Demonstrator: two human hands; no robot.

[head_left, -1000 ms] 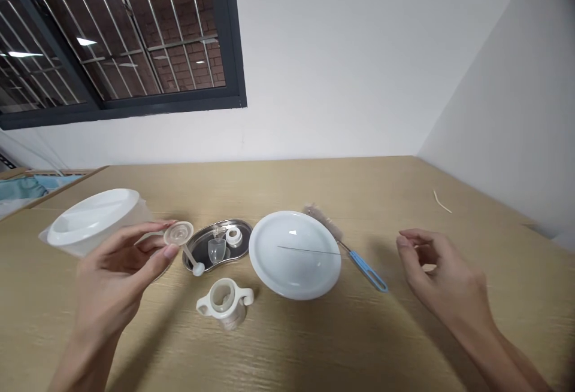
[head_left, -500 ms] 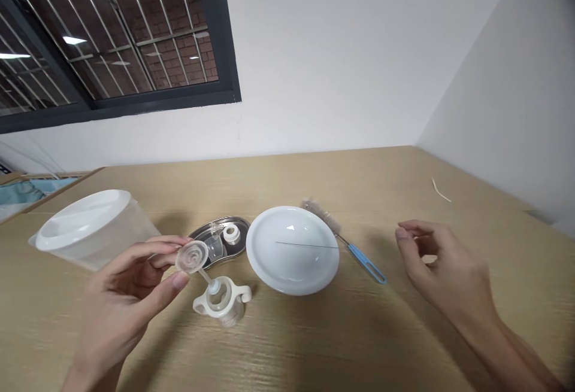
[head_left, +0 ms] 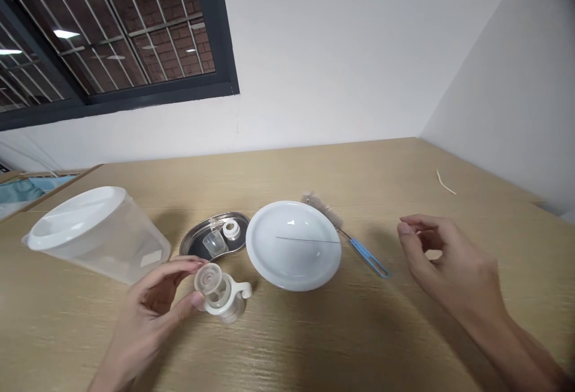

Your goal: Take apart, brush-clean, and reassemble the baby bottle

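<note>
My left hand [head_left: 157, 305] pinches a clear round disc with a stem [head_left: 209, 278] by its rim, using thumb and fingers. The disc is tilted over the mouth of a small clear bottle with a white handled collar [head_left: 231, 302] on the table; its stem is mostly hidden behind it. My right hand [head_left: 447, 260] hovers over the table at the right, thumb and index finger curled together in a loop, nothing visible in them. Nearest to it is a bottle brush [head_left: 368, 257] with a blue handle and greyish bristles, lying beside a white bowl [head_left: 294, 272].
A thin straight wire [head_left: 309, 239] lies across the bowl. Behind the bottle, a kidney-shaped metal tray [head_left: 191, 242] holds a small clear cup [head_left: 214, 243] and a white ring [head_left: 231, 230]. A lidded translucent pitcher [head_left: 108, 242] stands left. A pale strip [head_left: 444, 182] lies far right.
My left hand has moved right and down with the disc, bringing it from beside the bottle to over its mouth. My right hand has kept nearly the same pose and place.
</note>
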